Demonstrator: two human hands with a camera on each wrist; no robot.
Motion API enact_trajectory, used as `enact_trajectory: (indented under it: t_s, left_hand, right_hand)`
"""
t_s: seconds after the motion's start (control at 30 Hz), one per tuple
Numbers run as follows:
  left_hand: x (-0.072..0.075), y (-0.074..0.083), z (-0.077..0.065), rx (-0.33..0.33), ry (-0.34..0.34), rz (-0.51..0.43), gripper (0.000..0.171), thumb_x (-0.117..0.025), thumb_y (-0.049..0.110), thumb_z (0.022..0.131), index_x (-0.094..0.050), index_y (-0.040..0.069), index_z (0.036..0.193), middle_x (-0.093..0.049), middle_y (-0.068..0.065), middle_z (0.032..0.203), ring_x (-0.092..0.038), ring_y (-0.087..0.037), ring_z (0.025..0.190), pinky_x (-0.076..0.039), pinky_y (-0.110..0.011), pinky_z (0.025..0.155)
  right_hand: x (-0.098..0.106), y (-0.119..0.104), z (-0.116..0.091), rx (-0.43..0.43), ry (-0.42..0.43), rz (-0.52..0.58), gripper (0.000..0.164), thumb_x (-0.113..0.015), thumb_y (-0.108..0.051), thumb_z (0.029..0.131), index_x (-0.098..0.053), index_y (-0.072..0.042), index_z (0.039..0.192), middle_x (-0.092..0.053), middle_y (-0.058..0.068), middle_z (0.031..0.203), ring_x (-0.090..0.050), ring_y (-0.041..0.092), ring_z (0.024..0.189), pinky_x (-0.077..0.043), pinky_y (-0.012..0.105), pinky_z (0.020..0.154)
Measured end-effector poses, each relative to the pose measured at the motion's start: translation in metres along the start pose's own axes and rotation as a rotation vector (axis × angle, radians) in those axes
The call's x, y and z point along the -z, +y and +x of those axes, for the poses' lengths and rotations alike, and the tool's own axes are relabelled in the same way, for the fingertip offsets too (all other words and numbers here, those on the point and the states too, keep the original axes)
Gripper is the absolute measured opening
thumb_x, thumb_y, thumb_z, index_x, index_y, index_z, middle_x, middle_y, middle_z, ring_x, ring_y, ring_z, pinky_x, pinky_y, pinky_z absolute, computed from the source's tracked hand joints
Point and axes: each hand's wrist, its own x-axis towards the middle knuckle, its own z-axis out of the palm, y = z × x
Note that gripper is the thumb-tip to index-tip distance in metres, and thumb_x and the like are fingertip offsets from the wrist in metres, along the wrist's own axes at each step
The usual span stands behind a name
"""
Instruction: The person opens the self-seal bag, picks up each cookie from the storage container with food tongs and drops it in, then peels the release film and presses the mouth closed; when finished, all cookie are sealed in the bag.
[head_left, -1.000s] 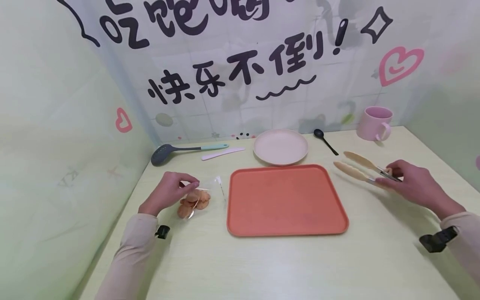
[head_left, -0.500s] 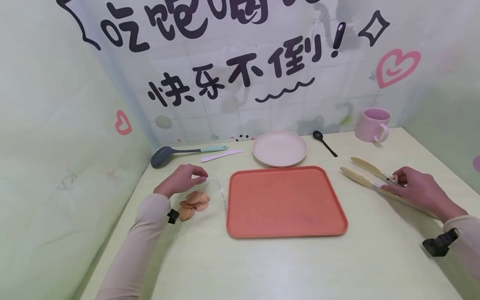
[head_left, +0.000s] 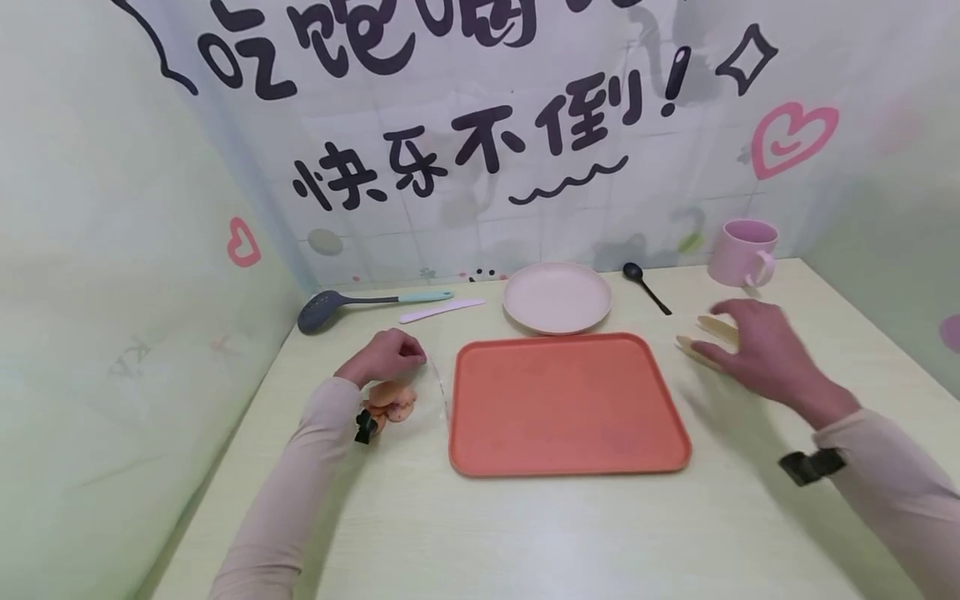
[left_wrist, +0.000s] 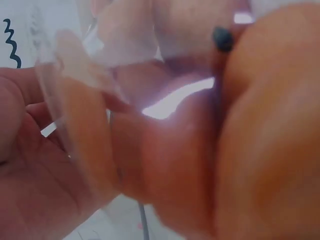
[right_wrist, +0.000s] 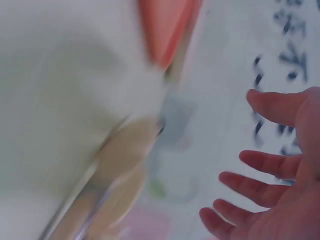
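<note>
A clear plastic bag (head_left: 441, 385) of round orange-brown cookies (head_left: 396, 402) lies on the table left of the tray. My left hand (head_left: 384, 357) pinches the bag's far edge; the wrist camera overlaps the near cookies in the head view. Close up in the left wrist view, the cookies (left_wrist: 175, 165) show through shiny film beside the palm. On the right, a pair of tongs (head_left: 717, 330) with tan tips rests on the table, its handles hidden behind my right hand (head_left: 776, 354). That hand has its fingers spread and holds nothing; the right wrist view shows the tongs (right_wrist: 120, 175) away from it.
An orange-red tray (head_left: 570, 408) lies mid-table. Behind it are a pink plate (head_left: 557, 298), a black spoon (head_left: 647, 288) and a pink mug (head_left: 742, 253). At the back left lie a slotted spoon (head_left: 322, 312) and a pink knife (head_left: 442, 311). Walls enclose the back and sides.
My right hand has let go of the tongs and moved left and up, its fingers spreading. My left hand has shifted right along the bag and now pinches its edge.
</note>
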Motion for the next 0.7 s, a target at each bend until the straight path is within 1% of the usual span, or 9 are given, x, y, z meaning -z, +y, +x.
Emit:
enact_trajectory:
  t_s: [0.07,0.17,0.23,0.3,0.4,0.47,0.53,0.63,0.7]
  left_hand:
    - [0.0,-0.001,-0.002,0.015,0.011,-0.035,0.02,-0.061,0.017,0.099,-0.074,0.003,0.105,-0.072,-0.011,0.099,-0.06,-0.019,0.087,-0.05,-0.03,0.08]
    - [0.001,-0.002,-0.005,0.028,0.014,-0.077,0.02,-0.061,0.018,0.099,-0.073,0.004,0.105,-0.071,-0.011,0.1,-0.058,-0.019,0.088,-0.048,-0.029,0.08]
    - [0.002,-0.003,-0.006,0.027,0.016,-0.097,0.02,-0.06,0.019,0.099,-0.072,0.004,0.105,-0.071,-0.01,0.1,-0.058,-0.019,0.088,-0.048,-0.029,0.08]
    - [0.002,-0.003,-0.007,0.018,0.017,-0.108,0.02,-0.059,0.019,0.1,-0.072,0.004,0.105,-0.07,-0.01,0.1,-0.058,-0.018,0.087,-0.048,-0.028,0.079]
    - [0.001,-0.003,-0.008,0.015,0.021,-0.129,0.021,-0.059,0.02,0.1,-0.072,0.004,0.105,-0.071,-0.01,0.098,-0.058,-0.018,0.085,-0.047,-0.027,0.076]
    - [-0.001,-0.002,-0.008,0.016,0.019,-0.14,0.021,-0.06,0.02,0.101,-0.072,0.003,0.105,-0.071,-0.011,0.097,-0.058,-0.017,0.084,-0.047,-0.026,0.075]
    - [-0.002,-0.001,-0.01,0.023,0.017,-0.146,0.021,-0.06,0.019,0.1,-0.073,0.003,0.105,-0.072,-0.011,0.097,-0.058,-0.017,0.083,-0.047,-0.025,0.074]
    - [-0.002,0.0,-0.013,0.026,0.017,-0.14,0.02,-0.06,0.018,0.101,-0.073,0.003,0.106,-0.072,-0.01,0.095,-0.058,-0.016,0.082,-0.048,-0.025,0.074]
    - [-0.001,0.001,-0.015,0.029,0.029,-0.139,0.02,-0.06,0.017,0.1,-0.073,0.003,0.106,-0.072,-0.01,0.095,-0.059,-0.017,0.082,-0.049,-0.025,0.074]
  right_hand:
    - [-0.007,-0.033,0.011,0.081,0.039,0.065,0.042,-0.08,-0.015,0.083,-0.063,0.008,0.113,-0.065,0.031,0.11,-0.056,0.048,0.105,-0.043,0.06,0.09]
    - [-0.023,-0.079,0.03,0.218,0.027,0.16,0.025,-0.078,-0.011,0.084,-0.068,0.002,0.104,-0.069,0.021,0.106,-0.059,0.04,0.104,-0.046,0.055,0.09]
    - [-0.037,-0.106,0.043,0.294,-0.035,0.216,0.017,-0.076,-0.01,0.086,-0.07,-0.002,0.1,-0.071,0.015,0.102,-0.062,0.036,0.101,-0.048,0.052,0.089]
    - [-0.054,-0.131,0.055,0.346,-0.126,0.268,0.011,-0.074,-0.009,0.088,-0.071,-0.005,0.098,-0.072,0.011,0.098,-0.065,0.031,0.097,-0.051,0.048,0.088]
    - [-0.082,-0.162,0.07,0.358,-0.281,0.333,0.008,-0.071,-0.012,0.092,-0.073,-0.008,0.098,-0.073,0.005,0.097,-0.067,0.024,0.095,-0.055,0.041,0.087]
    - [-0.1,-0.179,0.079,0.326,-0.381,0.375,0.009,-0.069,-0.015,0.094,-0.074,-0.009,0.099,-0.073,0.001,0.097,-0.066,0.018,0.092,-0.057,0.036,0.084]
    - [-0.119,-0.193,0.087,0.301,-0.452,0.419,0.011,-0.067,-0.016,0.095,-0.075,-0.01,0.101,-0.073,-0.001,0.096,-0.064,0.014,0.088,-0.057,0.03,0.081]
    - [-0.142,-0.211,0.095,0.271,-0.5,0.474,0.014,-0.065,-0.017,0.097,-0.075,-0.01,0.102,-0.073,-0.001,0.093,-0.061,0.013,0.085,-0.054,0.027,0.079]
    - [-0.153,-0.222,0.099,0.273,-0.482,0.495,0.013,-0.065,-0.016,0.097,-0.076,-0.009,0.101,-0.073,-0.001,0.093,-0.062,0.013,0.087,-0.054,0.028,0.081]
